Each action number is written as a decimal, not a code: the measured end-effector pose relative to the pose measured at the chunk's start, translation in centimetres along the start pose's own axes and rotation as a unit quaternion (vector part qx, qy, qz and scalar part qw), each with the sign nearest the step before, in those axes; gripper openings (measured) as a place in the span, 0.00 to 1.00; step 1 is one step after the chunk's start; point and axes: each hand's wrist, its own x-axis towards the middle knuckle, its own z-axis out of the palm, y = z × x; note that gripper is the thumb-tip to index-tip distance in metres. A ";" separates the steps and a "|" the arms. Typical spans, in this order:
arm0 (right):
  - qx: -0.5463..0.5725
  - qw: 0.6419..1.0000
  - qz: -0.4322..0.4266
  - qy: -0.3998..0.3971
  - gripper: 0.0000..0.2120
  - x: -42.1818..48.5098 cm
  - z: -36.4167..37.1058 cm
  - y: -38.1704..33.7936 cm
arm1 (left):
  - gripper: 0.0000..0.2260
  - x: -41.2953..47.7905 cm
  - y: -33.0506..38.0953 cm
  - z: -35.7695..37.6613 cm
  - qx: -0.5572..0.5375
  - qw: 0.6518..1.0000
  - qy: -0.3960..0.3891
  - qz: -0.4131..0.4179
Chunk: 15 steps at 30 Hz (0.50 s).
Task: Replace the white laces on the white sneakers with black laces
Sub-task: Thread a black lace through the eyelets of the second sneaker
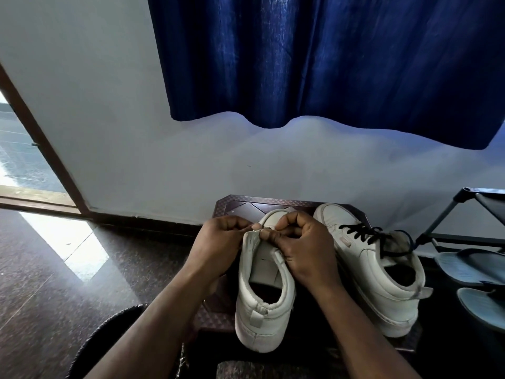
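item: held sneaker (pixel 262 291). white, smooth leather-like upper, creased and scuffed; padded collar with rolled edge; thick flat sole; heel toward the camera, toe away. the opening is spread wide and the pale tongue shows inside.

item: laced sneaker (pixel 382 283). same make, just beside the first on its right, toe angled away. flat woven black lace (pixel 363 233) crossed over the throat, its loose ends trailing toward the collar.

item: brown platform (pixel 240 203). dark, glossy, moulded in geometric panels, corners cut off; both sneakers stand on it.

hands: left hand (pixel 218 242) at the left eyelet flap of the held sneaker, fingers curled, thumb and forefinger pinching the flap's front edge. right hand (pixel 303 247) lies over the right flap, fingers curled round it, thumb pressed on the front edge. the fingertips of both meet near the toe end of the throat. whether a lace is caught between them cannot be told.

surroundings: blue curtain (pixel 328 64), coarse weave, wavy hem, hanging over a plain pale wall; speckled polished stone floor (pixel 54 269); grey-blue sandals (pixel 470 263) at right under a dark tubular rack (pixel 448 212); brown door frame (pixel 41 138) at left.
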 end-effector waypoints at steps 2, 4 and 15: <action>0.007 1.000 -0.004 -0.008 0.14 -0.1 -0.1 0.1 | 0.07 0.2 -0.2 0.4 0.056 0.998 0.018 0.026; 0.007 1.000 -0.008 -0.017 0.13 0.0 -0.2 0.1 | 0.09 0.8 -0.8 0.6 0.136 0.988 0.048 0.047; 0.025 0.997 -0.011 -0.067 0.07 0.3 -1.1 0.4 | 0.08 1.3 -0.3 -1.7 0.208 0.973 0.065 0.075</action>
